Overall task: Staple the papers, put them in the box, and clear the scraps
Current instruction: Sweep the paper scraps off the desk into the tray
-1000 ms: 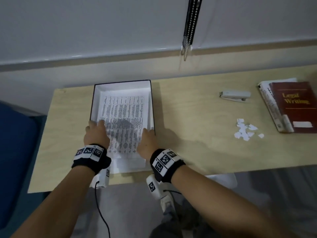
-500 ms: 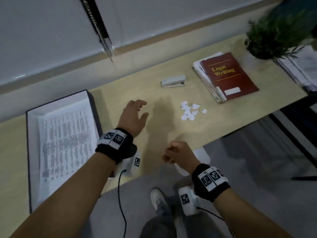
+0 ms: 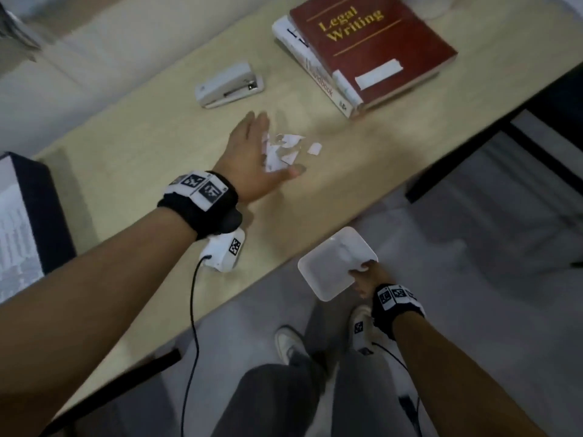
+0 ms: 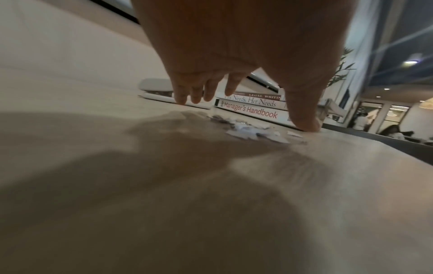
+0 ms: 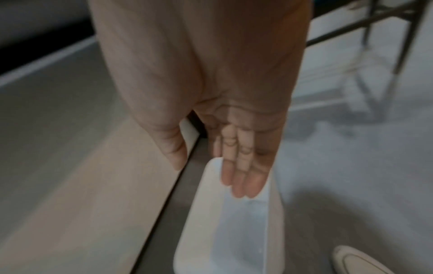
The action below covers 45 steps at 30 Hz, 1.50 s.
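Note:
Several white paper scraps [image 3: 285, 149] lie in a small heap mid-table. My left hand [image 3: 252, 152] stands open at their left, fingers straight, with the thumb [image 4: 302, 120] touching the table on the near side of the scraps [image 4: 253, 131]. Below the table's front edge, my right hand [image 3: 367, 275] reaches a white bin [image 3: 334, 263]. Its straight fingers [image 5: 243, 176] lie over the rim of the bin [image 5: 234, 231], and the thumb stays apart outside. At the far left sits the black box [image 3: 47, 216] with the printed papers [image 3: 15, 234] inside. The grey stapler [image 3: 228, 85] lies behind the scraps.
A red book [image 3: 369, 42] on a white book [image 3: 318, 80] lies at the table's back right, just beyond the scraps; their spines [image 4: 250, 111] show past my fingers. My legs and a shoe [image 3: 288, 342] are by the bin. A dark table leg [image 3: 473, 146] stands at the right.
Both hands left the papers in the box. The left hand moved right to the scraps. The right hand dropped below the table edge to the white bin. My view swung right and down.

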Each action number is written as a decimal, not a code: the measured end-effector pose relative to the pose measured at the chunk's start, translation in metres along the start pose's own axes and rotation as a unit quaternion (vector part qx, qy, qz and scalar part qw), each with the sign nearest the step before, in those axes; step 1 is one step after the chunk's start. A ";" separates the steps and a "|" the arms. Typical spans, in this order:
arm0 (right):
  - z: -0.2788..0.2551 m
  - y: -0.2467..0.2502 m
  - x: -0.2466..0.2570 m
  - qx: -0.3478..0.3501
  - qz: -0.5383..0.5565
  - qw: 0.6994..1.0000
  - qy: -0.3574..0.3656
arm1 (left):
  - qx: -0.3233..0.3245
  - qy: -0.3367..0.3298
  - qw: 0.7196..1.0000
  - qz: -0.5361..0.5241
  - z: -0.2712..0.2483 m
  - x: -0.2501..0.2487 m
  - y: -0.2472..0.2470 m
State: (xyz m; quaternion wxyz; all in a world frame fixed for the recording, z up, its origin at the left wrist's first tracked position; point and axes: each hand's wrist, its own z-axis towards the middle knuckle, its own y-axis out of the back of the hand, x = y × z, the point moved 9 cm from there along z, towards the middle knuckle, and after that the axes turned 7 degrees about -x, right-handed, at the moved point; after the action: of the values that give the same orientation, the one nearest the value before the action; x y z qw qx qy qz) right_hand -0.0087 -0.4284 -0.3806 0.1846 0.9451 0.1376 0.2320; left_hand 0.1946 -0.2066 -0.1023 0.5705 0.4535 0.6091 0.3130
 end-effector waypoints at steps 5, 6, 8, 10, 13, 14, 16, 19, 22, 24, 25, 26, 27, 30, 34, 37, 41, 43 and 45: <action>0.070 -0.017 -0.038 -0.042 -0.019 0.998 -0.039 | 0.022 -0.034 0.999 0.029 0.011 0.004 -0.006; 0.081 -0.022 -0.043 -0.040 -0.020 0.998 -0.046 | 0.018 -0.047 0.998 0.035 0.013 0.004 -0.006; 0.100 -0.038 -0.059 -0.031 -0.025 0.998 -0.045 | 0.008 -0.062 0.997 0.043 0.015 0.006 -0.005; 0.103 -0.051 -0.072 -0.020 -0.084 0.996 -0.029 | 0.008 -0.065 0.997 0.048 0.018 0.011 -0.006; 0.098 -0.060 -0.081 -0.018 -0.190 0.981 0.017 | 0.011 -0.065 0.997 0.045 0.017 0.010 -0.006; 0.098 -0.063 -0.082 -0.017 -0.205 0.978 0.019 | 0.008 -0.060 0.998 0.036 0.017 0.010 -0.006; 0.098 -0.068 -0.081 -0.001 -0.236 0.971 0.017 | 0.005 -0.056 0.998 0.026 0.016 0.009 -0.006; 0.097 -0.066 -0.078 -0.009 -0.177 0.984 0.012 | 0.007 -0.061 0.998 0.025 0.013 0.004 -0.005; 0.081 -0.050 -0.069 0.018 0.163 0.983 -0.084 | 0.014 -0.046 0.999 0.013 0.009 -0.001 -0.005; 0.067 -0.036 -0.060 0.028 0.241 0.964 -0.109 | 0.018 -0.039 0.999 -0.009 0.005 -0.003 -0.004; 0.057 -0.028 -0.052 0.032 0.232 0.967 -0.104 | 0.022 -0.034 0.999 -0.025 0.002 -0.003 -0.003; 0.045 -0.020 -0.044 0.029 0.210 0.973 -0.096 | 0.027 -0.026 0.998 -0.040 -0.001 -0.002 -0.002; 0.034 -0.013 -0.035 0.020 0.159 0.984 -0.075 | 0.033 -0.017 0.998 -0.049 -0.005 -0.001 -0.002; -0.004 0.008 -0.010 -0.005 0.054 0.998 -0.029 | 0.040 0.005 0.998 -0.050 -0.010 0.001 -0.003; -0.042 0.026 0.008 -0.029 0.061 0.998 -0.002 | 0.073 0.002 0.996 0.046 -0.011 0.003 -0.017; -0.055 0.034 0.008 -0.050 0.086 0.995 -0.005 | 0.100 -0.022 0.989 0.110 -0.023 -0.002 -0.029; -0.083 0.043 0.028 -0.047 0.203 0.978 -0.016 | 0.133 -0.065 0.981 0.128 -0.051 -0.017 -0.046; -0.087 0.045 0.035 -0.048 0.243 0.968 -0.028 | 0.156 -0.097 0.973 0.143 -0.066 -0.026 -0.059; -0.089 0.048 0.041 -0.059 0.245 0.967 -0.026 | 0.172 -0.130 0.965 0.149 -0.082 -0.038 -0.070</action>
State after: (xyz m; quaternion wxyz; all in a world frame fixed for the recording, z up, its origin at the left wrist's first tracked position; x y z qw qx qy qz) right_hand -0.0090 -0.4319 -0.2717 0.1813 0.9429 -0.1173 0.2535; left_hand 0.0984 -0.2575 -0.1370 0.5052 0.6669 0.5001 0.2233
